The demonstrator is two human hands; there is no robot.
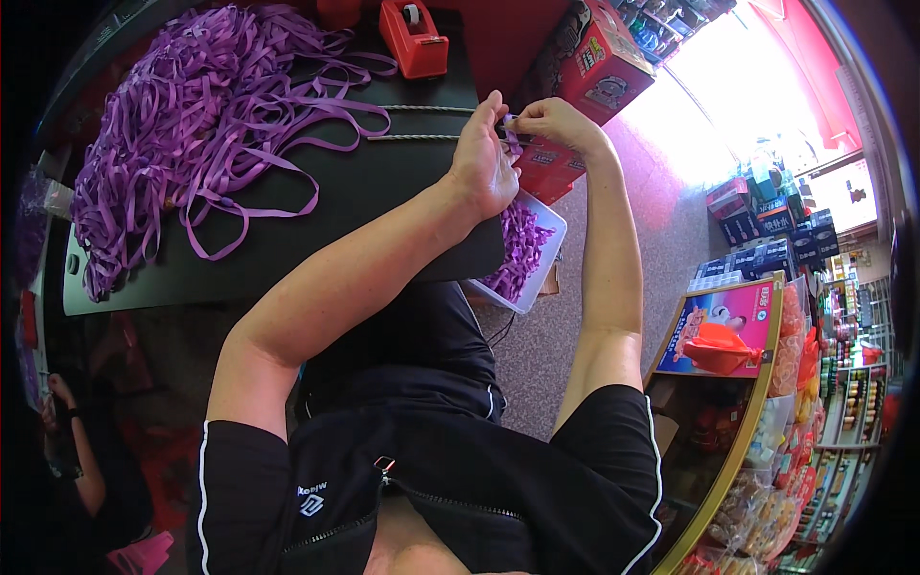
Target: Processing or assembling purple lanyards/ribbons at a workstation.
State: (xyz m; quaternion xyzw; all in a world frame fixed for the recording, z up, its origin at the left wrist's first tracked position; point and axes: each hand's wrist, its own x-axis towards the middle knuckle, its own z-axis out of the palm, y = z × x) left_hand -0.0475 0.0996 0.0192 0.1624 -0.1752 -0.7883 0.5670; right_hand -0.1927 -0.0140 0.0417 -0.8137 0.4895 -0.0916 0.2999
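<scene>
At the right end of the black table [402, 187], my left hand [482, 163] is raised, its fingers bent around a short piece of purple ribbon [513, 139]. My right hand [558, 125] pinches the same ribbon between thumb and fingertips, close beside the left. The left palm partly hides the ribbon. Two thin twisted rods [412, 137] lie side by side on the table and run behind my left hand. A large heap of purple ribbon loops [182, 125] covers the table's left part, with loose loops trailing toward the rods.
A white bin [548, 240] of purple ribbon pieces stands below the table's right end. A red tape dispenser [414, 40] sits at the back. Red boxes [551, 168] lie beyond my hands. A display case [738, 402] and packed shelves line the right. Another person's arm [86, 460] shows far left.
</scene>
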